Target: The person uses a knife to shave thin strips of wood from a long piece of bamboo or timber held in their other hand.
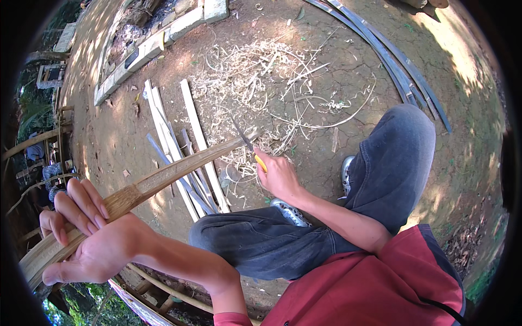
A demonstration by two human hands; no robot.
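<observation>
Your left hand [89, 239] sits at eight o'clock, nearest you, palm up, fingers curled round the thick end of the bamboo strip [163, 176]; your right hand [277, 176] lies just past centre, closed on the yellow handle of a knife [247, 144], its dark blade pointing up toward eleven o'clock and meeting the strip's far tip. The strip spans between your two hands; its long axis runs from seven o'clock up to about one o'clock, thick end low and left, thin end high and right, rising slightly off the ground; a wrapped band shows on it just beyond your left fingers. Your knees [397, 146] in dark trousers fold under your right forearm at four o'clock. Beyond the strip, pale slats [198, 130] lie on the dirt at ten o'clock, roughly parallel; farther, at twelve, a heap of shavings [261, 70] spreads; long dark strips [391, 60] curve at one o'clock; stone blocks [157, 41] line the ground at eleven.
</observation>
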